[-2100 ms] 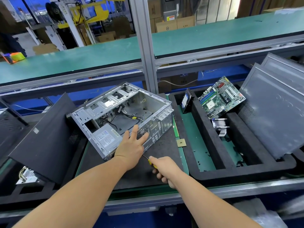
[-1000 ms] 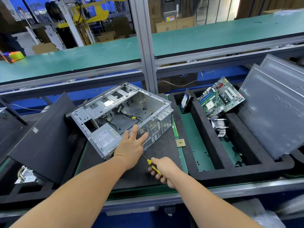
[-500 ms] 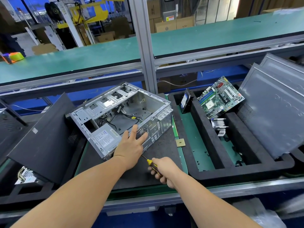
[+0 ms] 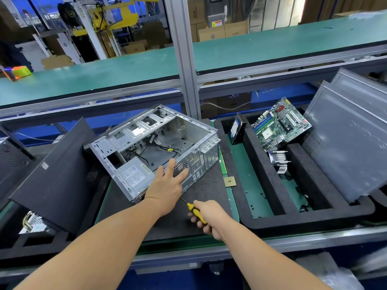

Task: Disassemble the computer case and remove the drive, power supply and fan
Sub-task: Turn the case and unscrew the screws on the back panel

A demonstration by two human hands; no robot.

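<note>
An open silver computer case lies on its side on a dark mat, its rear panel facing me. The grey power supply sits in its near left corner, with black and yellow cables behind it. My left hand presses flat with spread fingers on the rear panel, over the round fan grille. My right hand grips a yellow-and-black screwdriver; its thin shaft points up-left toward the case's lower rear edge, its tip hidden behind my left wrist.
A black foam tray on the right holds a hard drive, a green motherboard, a heatsink and grey side panels. A small gold chip lies beside the case. A black panel leans at left.
Almost nothing has moved. My right hand has turned the screwdriver handle slightly, while my left hand stays pressed on the rear panel.
</note>
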